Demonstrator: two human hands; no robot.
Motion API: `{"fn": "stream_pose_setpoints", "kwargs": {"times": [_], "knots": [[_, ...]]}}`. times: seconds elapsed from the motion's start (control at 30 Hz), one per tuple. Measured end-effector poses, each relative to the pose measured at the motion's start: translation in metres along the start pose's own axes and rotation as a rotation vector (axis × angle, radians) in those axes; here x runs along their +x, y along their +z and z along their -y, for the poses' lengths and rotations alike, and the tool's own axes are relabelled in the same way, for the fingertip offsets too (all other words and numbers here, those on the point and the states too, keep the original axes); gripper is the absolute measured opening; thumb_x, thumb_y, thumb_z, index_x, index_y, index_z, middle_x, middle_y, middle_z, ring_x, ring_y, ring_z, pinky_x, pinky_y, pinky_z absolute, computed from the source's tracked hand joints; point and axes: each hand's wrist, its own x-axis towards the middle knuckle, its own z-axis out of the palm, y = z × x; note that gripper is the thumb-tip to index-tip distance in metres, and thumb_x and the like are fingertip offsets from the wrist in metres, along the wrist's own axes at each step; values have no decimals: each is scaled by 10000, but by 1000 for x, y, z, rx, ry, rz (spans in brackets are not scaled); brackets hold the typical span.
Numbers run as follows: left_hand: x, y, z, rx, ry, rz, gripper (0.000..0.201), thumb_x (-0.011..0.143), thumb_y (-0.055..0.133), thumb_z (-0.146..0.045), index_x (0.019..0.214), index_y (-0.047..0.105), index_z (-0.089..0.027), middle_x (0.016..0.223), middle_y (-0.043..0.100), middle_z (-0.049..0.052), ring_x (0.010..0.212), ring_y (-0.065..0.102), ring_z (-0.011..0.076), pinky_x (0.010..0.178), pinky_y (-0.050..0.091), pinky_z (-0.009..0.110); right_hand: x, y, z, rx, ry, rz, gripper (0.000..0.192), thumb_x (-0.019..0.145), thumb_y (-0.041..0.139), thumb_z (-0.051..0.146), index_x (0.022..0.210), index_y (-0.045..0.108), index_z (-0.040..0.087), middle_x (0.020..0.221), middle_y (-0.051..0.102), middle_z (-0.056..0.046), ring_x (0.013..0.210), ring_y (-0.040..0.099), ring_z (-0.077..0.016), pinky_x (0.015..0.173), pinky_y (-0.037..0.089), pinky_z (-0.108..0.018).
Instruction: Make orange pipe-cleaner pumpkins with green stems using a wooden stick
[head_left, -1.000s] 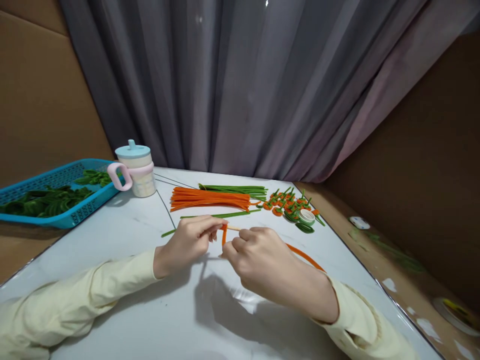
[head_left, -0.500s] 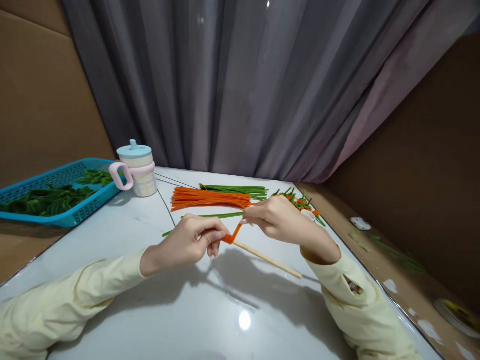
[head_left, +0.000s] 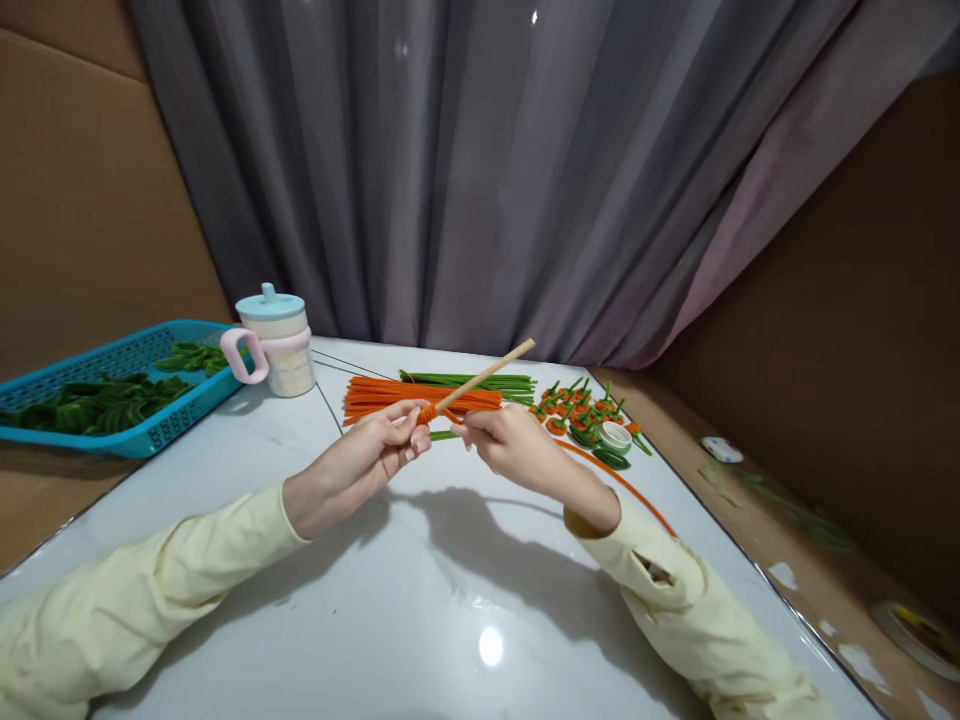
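Observation:
My left hand (head_left: 375, 452) is closed on the lower end of a thin wooden stick (head_left: 487, 374), which slants up to the right. An orange pipe cleaner (head_left: 626, 483) is coiled around the stick beside those fingers. My right hand (head_left: 517, 448) pinches the same pipe cleaner just right of the coil, and its loose tail runs out behind the wrist. Beyond the hands lie a bundle of orange pipe cleaners (head_left: 367, 398) and a bundle of green pipe cleaners (head_left: 517, 382). Part of a single green strand shows between my hands.
Several small orange and green pipe-cleaner pieces (head_left: 559, 405) lie at the right back, with a white tape roll (head_left: 616, 436). A cup with a pink handle (head_left: 289, 360) stands at the left back, next to a blue basket (head_left: 142, 436) holding green pieces. A grey curtain (head_left: 465, 180) hangs behind.
The stick has swung from pointing down right to pointing up right. My right hand has lowered and moved slightly left, and the orange tail now shows beyond its wrist.

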Motion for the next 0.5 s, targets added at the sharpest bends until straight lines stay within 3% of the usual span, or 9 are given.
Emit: {"fn": "stream_pose_setpoints", "kwargs": {"times": [0.07,0.17,0.3,0.4,0.5], "knots": [[4,-2,1,52,50,-11,60,803,575,-124,862,567,-133,623,528,-16,555,507,68,529,428,136,-5,6,10,-246,-14,-43,228,882,471,170,714,624,144,580,604,-36,520,511,-133,502,205,-257],[6,-4,7,296,197,-18,218,855,546,-259,1030,580,-135,575,554,-16,526,513,96,523,431,181,-12,11,22,-432,-32,17,170,864,480,146,812,642,146,606,631,-53,536,546,-159,495,158,-284],[7,-15,18,862,624,-21,229,827,479,-169,949,673,-165,619,603,11,542,530,124,573,443,238,-17,10,30,-457,-124,103,168,861,480,141,798,636,142,588,625,-54,516,533,-157,486,152,-289],[6,-25,25,1218,872,99,402,690,429,-40,953,695,-188,741,644,47,644,552,154,622,442,257,-19,4,31,-456,-149,149,170,828,486,103,804,648,148,573,618,-46,487,494,-142,486,145,-284],[4,-26,24,1326,884,243,484,628,394,-10,969,690,-184,736,637,55,646,545,161,603,436,249,-19,-7,29,-456,-125,164,208,786,488,59,831,664,160,572,613,-35,478,460,-125,493,145,-273]]}}
